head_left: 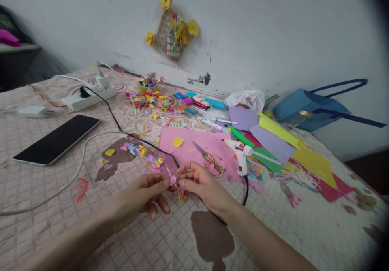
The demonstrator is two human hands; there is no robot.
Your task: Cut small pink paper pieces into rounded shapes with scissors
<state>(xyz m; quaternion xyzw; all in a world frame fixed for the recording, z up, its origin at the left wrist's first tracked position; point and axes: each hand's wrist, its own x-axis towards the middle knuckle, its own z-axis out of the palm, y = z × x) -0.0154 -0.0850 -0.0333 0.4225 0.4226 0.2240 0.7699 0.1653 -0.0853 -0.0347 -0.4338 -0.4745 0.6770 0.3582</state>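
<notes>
My left hand (pixel 152 190) and my right hand (pixel 197 182) meet low over the table, fingertips pinched on either side of a small pink craft piece (pixel 173 180). A thin white stem (pixel 168 169) slants up from it; its lower end is hidden by the fingers. Just beyond my hands lies a pink foam-like sheet (pixel 194 135). On that sheet rest gold-handled scissors (pixel 212 160), with a white hot glue gun (pixel 241 157) to their right. Purple, yellow and pink cut pieces (pixel 142 152) lie scattered left of the sheet.
A black-screened tablet (pixel 57 139) and a power strip (pixel 88 97) are at the left. Cables (pixel 148 142) cross the table near my hands. Coloured sheets (pixel 273 141), white string (pixel 299 178) and a blue bag (pixel 306 109) occupy the right. Cut scraps (pixel 154 101) are heaped at the back.
</notes>
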